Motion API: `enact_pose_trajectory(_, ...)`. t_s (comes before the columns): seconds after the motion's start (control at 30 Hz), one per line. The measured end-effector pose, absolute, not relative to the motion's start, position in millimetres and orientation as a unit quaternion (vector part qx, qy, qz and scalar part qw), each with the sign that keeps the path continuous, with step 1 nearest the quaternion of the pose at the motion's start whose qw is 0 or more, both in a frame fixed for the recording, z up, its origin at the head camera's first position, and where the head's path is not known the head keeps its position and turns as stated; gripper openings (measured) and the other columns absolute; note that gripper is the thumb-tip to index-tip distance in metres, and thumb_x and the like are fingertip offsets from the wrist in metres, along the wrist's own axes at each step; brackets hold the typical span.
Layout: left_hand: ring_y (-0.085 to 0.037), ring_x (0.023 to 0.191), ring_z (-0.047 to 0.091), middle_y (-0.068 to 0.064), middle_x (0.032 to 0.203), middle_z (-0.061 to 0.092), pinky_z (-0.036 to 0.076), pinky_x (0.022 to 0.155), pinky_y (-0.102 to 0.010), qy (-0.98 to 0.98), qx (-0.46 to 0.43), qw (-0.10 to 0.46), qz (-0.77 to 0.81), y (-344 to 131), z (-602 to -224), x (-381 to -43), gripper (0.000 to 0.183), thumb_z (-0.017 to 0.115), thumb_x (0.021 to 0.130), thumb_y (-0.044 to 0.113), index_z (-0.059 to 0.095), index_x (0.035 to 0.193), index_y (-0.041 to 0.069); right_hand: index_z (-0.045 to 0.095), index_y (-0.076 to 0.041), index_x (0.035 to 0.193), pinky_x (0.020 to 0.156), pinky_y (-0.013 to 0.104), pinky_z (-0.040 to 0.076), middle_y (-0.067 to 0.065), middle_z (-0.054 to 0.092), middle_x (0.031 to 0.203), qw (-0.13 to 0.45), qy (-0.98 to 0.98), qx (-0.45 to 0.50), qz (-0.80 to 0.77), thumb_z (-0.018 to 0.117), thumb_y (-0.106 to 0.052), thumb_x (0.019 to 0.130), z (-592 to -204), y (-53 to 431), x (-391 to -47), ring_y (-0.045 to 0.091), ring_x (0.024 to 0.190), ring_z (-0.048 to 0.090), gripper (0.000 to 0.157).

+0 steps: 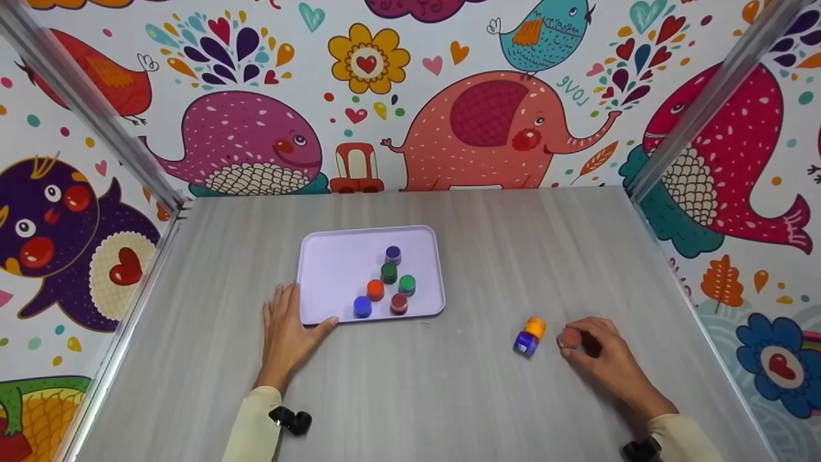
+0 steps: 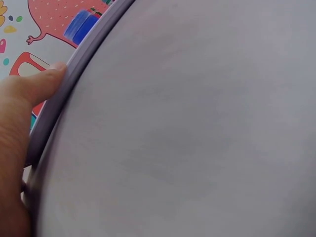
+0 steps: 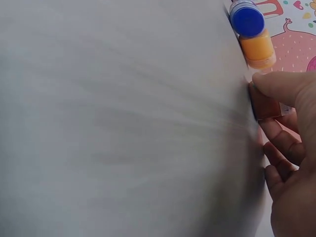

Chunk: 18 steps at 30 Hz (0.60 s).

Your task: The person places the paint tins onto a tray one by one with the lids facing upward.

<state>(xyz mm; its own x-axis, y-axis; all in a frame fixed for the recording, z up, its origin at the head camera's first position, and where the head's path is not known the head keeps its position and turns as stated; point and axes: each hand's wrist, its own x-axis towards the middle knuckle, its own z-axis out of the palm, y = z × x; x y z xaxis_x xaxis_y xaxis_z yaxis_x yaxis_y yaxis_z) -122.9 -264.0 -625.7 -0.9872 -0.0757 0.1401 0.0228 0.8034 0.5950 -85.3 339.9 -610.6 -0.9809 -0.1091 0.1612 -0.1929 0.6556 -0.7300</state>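
Note:
In the head view my left hand (image 1: pixel 285 333) rests at the near left corner of a lilac tray (image 1: pixel 333 256), fingers straight along its side, thumb at the front rim. The left wrist view shows the thumb (image 2: pixel 49 81) on the rim. My right hand (image 1: pixel 609 362) pinches a small brown paint pot (image 1: pixel 570 338) between thumb and fingers, low over the table. Just left of that pot, a blue paint pot (image 1: pixel 526 345) and an orange-yellow one (image 1: pixel 535 327) sit against each other; the right wrist view shows the blue cap (image 3: pixel 248 21) beside the yellow pot (image 3: pixel 258 48).
Several paint pots stand on the tray's right half: purple (image 1: pixel 393 255), dark green (image 1: pixel 389 273), green (image 1: pixel 407 284), orange (image 1: pixel 375 290), maroon (image 1: pixel 399 303) and blue (image 1: pixel 362 307). The grey wooden table (image 1: pixel 449 398) meets a cartoon-printed wall (image 1: pixel 365 128) at the back.

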Motion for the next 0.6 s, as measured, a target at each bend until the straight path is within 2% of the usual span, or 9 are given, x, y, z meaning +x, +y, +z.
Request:
enact_pose_trajectory(0.13, -0.050, 0.167, 0.014, -0.032, 0.172, 0.034, -0.001, 0.134, -0.066, -0.946, 0.016, 0.074, -0.315, -262.7, -624.6, -123.4, 0.115, 0.084, 0.089, 0.060, 0.033, 0.166, -0.009, 0.077, -0.013, 0.123, 0.097, 0.003, 0.035, 0.004, 0.070, 0.123, 0.042, -0.912, 0.068, 0.403, 0.093, -0.008, 0.089, -611.2, 340.1, -84.7, 0.009, 0.116, 0.048, 0.038)
enact_pose_trajectory(0.37, -0.048, 0.168, 0.012, -0.031, 0.174, 0.033, -0.002, 0.135, -0.065, -0.944, 0.018, 0.069, -0.322, -262.3, -625.1, -124.1, 0.117, 0.084, 0.089, 0.062, 0.032, 0.168, -0.007, 0.075, -0.015, 0.125, 0.096, 0.005, 0.035, 0.006, 0.065, 0.129, 0.009, -0.917, 0.034, 0.398, 0.091, -0.019, 0.094, -607.8, 339.0, -85.1, 0.017, 0.119, 0.048, 0.036)
enact_pose_trajectory(0.6, -0.049, 0.167, 0.013, -0.031, 0.173, 0.034, -0.001, 0.135, -0.064, -0.942, 0.018, 0.078, -0.325, -263.6, -627.7, -122.4, 0.116, 0.084, 0.089, 0.061, 0.034, 0.167, -0.007, 0.075, -0.015, 0.126, 0.094, 0.006, 0.037, 0.008, 0.065, 0.131, 0.012, -0.914, 0.037, 0.404, 0.090, -0.018, 0.095, -606.0, 333.7, -93.0, 0.020, 0.119, 0.047, 0.035)
